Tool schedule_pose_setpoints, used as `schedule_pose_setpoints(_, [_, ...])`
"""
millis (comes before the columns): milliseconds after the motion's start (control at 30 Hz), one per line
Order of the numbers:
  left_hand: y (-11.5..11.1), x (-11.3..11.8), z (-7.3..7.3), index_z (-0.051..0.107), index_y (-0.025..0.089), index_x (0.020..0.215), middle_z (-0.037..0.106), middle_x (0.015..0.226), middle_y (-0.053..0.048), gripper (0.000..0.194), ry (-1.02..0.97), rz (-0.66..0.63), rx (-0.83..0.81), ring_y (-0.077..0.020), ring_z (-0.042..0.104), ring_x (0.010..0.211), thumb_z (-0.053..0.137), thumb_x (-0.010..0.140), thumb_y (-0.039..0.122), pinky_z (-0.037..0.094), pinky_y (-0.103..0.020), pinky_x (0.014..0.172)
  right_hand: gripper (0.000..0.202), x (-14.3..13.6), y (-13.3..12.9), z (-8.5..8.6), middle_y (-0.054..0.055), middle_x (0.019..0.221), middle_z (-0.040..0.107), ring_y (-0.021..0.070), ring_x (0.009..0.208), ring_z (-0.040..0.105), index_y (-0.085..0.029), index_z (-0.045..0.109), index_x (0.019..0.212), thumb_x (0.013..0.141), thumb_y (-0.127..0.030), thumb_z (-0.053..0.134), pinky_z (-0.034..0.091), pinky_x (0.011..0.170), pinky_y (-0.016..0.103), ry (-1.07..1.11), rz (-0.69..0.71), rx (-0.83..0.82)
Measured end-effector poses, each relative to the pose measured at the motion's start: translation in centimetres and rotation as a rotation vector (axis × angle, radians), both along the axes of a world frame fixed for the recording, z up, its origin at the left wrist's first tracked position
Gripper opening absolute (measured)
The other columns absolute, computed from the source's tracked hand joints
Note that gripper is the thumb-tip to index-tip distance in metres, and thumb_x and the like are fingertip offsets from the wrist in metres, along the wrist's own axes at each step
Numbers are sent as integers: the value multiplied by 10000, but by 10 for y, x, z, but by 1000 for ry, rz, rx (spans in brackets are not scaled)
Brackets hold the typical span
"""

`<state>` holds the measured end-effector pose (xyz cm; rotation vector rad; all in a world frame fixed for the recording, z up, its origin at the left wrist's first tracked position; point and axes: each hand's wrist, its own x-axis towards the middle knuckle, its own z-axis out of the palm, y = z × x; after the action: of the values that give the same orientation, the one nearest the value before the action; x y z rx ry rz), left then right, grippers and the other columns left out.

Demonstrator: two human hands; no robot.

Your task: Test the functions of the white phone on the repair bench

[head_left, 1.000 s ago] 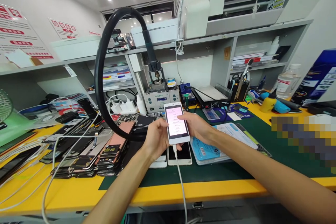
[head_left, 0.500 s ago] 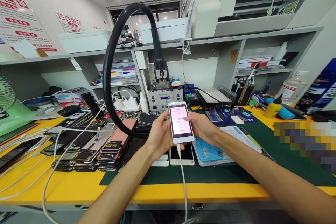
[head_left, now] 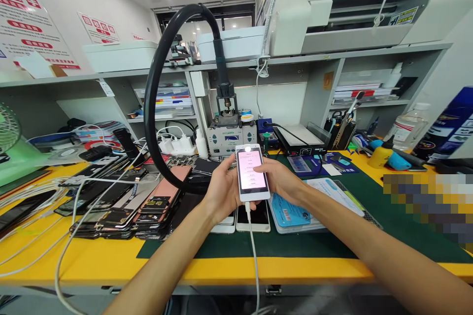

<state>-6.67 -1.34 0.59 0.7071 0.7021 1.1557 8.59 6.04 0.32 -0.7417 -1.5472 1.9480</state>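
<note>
A white phone [head_left: 253, 173] with a lit pinkish screen showing lines of text is held up over the bench. My left hand [head_left: 224, 188] is wrapped round its left side and back. On the right side, my right hand [head_left: 281, 177] holds the phone too, its thumb over the screen. A white cable [head_left: 253, 251] is plugged into the phone's bottom edge and hangs down past the bench. Beneath the hands, another phone [head_left: 253, 221] with a dark screen lies on the green mat [head_left: 295, 247].
Stacked phone parts [head_left: 118, 219] and loose white cables lie at the left. A black hose [head_left: 151, 93] arches up from a grey repair station [head_left: 225, 141]. Blue and white packages [head_left: 291, 211] lie right of the phones. A yellow bottle [head_left: 380, 156] stands farther right.
The view has shifted slightly, so the phone and both hands appear a little further left. My right thumb sits slightly lower on the screen.
</note>
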Motion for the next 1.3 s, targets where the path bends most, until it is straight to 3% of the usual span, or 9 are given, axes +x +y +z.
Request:
schedule_pose_setpoints(233, [0, -1, -2, 568, 122, 1300, 692, 947, -168, 613, -20, -11, -6, -268, 682, 740, 329, 966, 577, 541, -304, 490, 324, 0, 3, -3, 90, 892, 691, 259, 760, 673, -177, 588, 1187, 928, -347, 493, 591, 545, 398, 19, -15, -43])
schedule_pose_setpoints(400, [1, -1, -1, 568, 115, 1298, 690, 949, -171, 609, -14, 3, -16, -272, 682, 750, 346, 964, 574, 547, -314, 499, 338, 0, 1, -1, 83, 891, 692, 246, 780, 673, -187, 594, 1160, 829, -253, 611, 583, 540, 341, 13, 14, -4])
schedule_pose_setpoints(567, [3, -2, -3, 558, 106, 1305, 693, 923, -165, 617, -21, 2, -12, -269, 684, 742, 377, 956, 581, 556, -317, 515, 440, 1, 1, 0, 93, 967, 711, 261, 820, 691, -194, 586, 1197, 762, -182, 650, 594, 576, 362, -38, 4, 36])
schedule_pose_setpoints(900, [1, -1, -1, 544, 112, 1337, 680, 916, -155, 637, 7, 7, -19, -266, 664, 629, 327, 964, 580, 541, -363, 439, 372, 1, 0, 2, 126, 1006, 713, 275, 819, 684, -176, 574, 1228, 876, -286, 520, 590, 567, 392, 37, 20, -58])
schedule_pose_setpoints(1067, [1, -1, -1, 562, 100, 1311, 668, 868, -142, 636, -3, 0, -20, -277, 667, 654, 318, 965, 576, 540, -360, 443, 343, -1, -2, 4, 122, 974, 712, 261, 781, 680, -173, 582, 1199, 878, -261, 499, 575, 535, 361, 26, 7, -68])
schedule_pose_setpoints(1300, [2, -2, -3, 561, 85, 1293, 685, 966, -179, 613, -52, -12, -18, -266, 679, 757, 341, 974, 559, 554, -326, 536, 357, 0, -2, 4, 119, 959, 714, 265, 757, 679, -175, 576, 1204, 862, -258, 517, 577, 536, 381, 26, 23, -58])
